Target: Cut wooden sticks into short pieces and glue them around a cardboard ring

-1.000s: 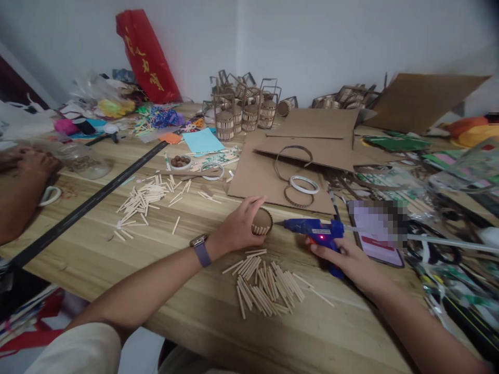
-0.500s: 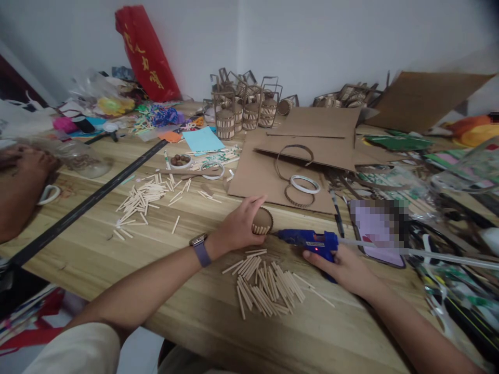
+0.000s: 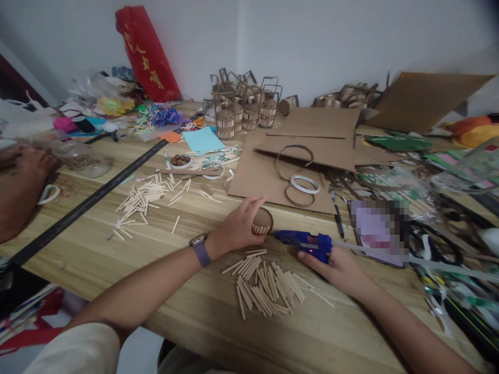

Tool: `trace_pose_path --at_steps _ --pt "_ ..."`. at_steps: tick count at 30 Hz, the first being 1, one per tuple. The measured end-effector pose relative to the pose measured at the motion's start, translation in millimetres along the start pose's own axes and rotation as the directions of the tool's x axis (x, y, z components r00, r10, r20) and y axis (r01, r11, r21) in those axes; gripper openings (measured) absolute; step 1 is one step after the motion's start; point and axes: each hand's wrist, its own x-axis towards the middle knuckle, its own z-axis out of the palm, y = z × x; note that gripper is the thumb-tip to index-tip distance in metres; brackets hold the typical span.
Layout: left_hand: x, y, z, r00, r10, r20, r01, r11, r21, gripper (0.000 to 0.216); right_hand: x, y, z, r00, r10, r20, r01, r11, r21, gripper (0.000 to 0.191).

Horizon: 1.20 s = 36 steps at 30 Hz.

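Observation:
My left hand (image 3: pixel 238 224) is wrapped round a small cardboard cylinder (image 3: pixel 262 222) lined with short wooden sticks, resting on the wooden table (image 3: pixel 187 311). My right hand (image 3: pixel 338 267) grips a blue hot glue gun (image 3: pixel 306 241) whose red light is on. The gun's nozzle points left and sits right at the cylinder's lower edge. A pile of loose short sticks (image 3: pixel 265 283) lies just in front of both hands.
Cardboard sheets (image 3: pixel 273 176) with rings lie behind the hands. A second stick pile (image 3: pixel 142 200) and a long black strip (image 3: pixel 89 200) are to the left, where another person's hand (image 3: pixel 19 182) rests. Finished stick lanterns (image 3: pixel 244 111) stand at the back. A phone (image 3: pixel 376 231) and clutter fill the right.
My right hand has brought the glue gun down and to the left until its nozzle reaches the cylinder. My left hand and the cylinder have stayed put.

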Motion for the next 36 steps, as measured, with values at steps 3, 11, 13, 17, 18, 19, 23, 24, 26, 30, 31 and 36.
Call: trace_pose_path --at_steps 3,11,13,17,18,19,23,24,26,30,31,36 --pt "0.2 -0.4 0.3 1.000 0.003 -0.004 -0.003 1.000 -0.013 0.088 -0.1 0.7 0.9 1.000 0.011 0.013 -0.011 1.000 -0.022 0.037" --pt "0.5 1.1 -0.2 1.000 0.004 -0.007 -0.004 1.000 -0.020 0.087 -0.8 -0.3 1.3 0.999 0.041 0.018 -0.040 0.999 -0.033 0.037" --pt "0.7 1.4 -0.6 1.000 -0.002 -0.002 0.002 1.000 -0.023 0.087 -1.0 -0.3 1.7 0.999 0.037 0.008 -0.037 0.999 -0.013 0.035" --pt "0.9 1.2 -0.7 1.000 -0.001 -0.003 0.001 1.000 -0.021 0.088 -1.3 0.9 2.6 0.998 0.056 0.023 -0.055 0.998 -0.019 0.035" --pt "1.0 1.0 -0.6 1.000 0.001 -0.005 -0.001 1.000 -0.026 0.088 -1.3 1.3 2.8 0.998 0.056 0.025 -0.056 0.998 -0.018 0.035" --pt "1.0 0.9 -0.5 1.000 0.003 -0.007 -0.003 1.000 -0.031 0.088 -1.3 1.6 3.0 0.998 0.053 0.022 -0.053 0.999 -0.013 0.035" --pt "0.6 1.0 -0.3 1.000 0.001 -0.007 -0.001 1.000 -0.030 0.088 -1.7 2.4 3.7 0.998 0.054 0.017 -0.054 0.998 -0.015 0.037" --pt "0.5 1.0 -0.2 1.000 0.002 -0.008 -0.002 1.000 -0.023 0.088 -1.9 2.6 3.9 0.998 0.059 0.018 -0.058 0.998 -0.026 0.037" --pt "0.3 1.0 -0.1 1.000 0.007 -0.011 -0.008 1.000 -0.004 0.088 -2.4 3.1 4.0 0.998 0.061 0.028 -0.060 0.997 -0.044 0.038" --pt "0.5 0.8 0.0 1.000 0.014 -0.011 -0.014 1.000 0.015 0.088 -2.8 3.9 4.2 0.998 0.063 0.027 -0.061 0.996 -0.067 0.039" --pt "0.6 0.7 0.0 1.000 0.013 -0.008 -0.012 1.000 0.015 0.088 -2.8 4.0 4.4 0.998 0.064 0.023 -0.062 0.995 -0.073 0.038" --pt "1.1 0.1 0.2 1.000 0.006 -0.007 -0.006 1.000 0.005 0.089 -2.4 5.5 5.8 0.999 0.043 0.031 -0.041 0.996 -0.076 0.040"
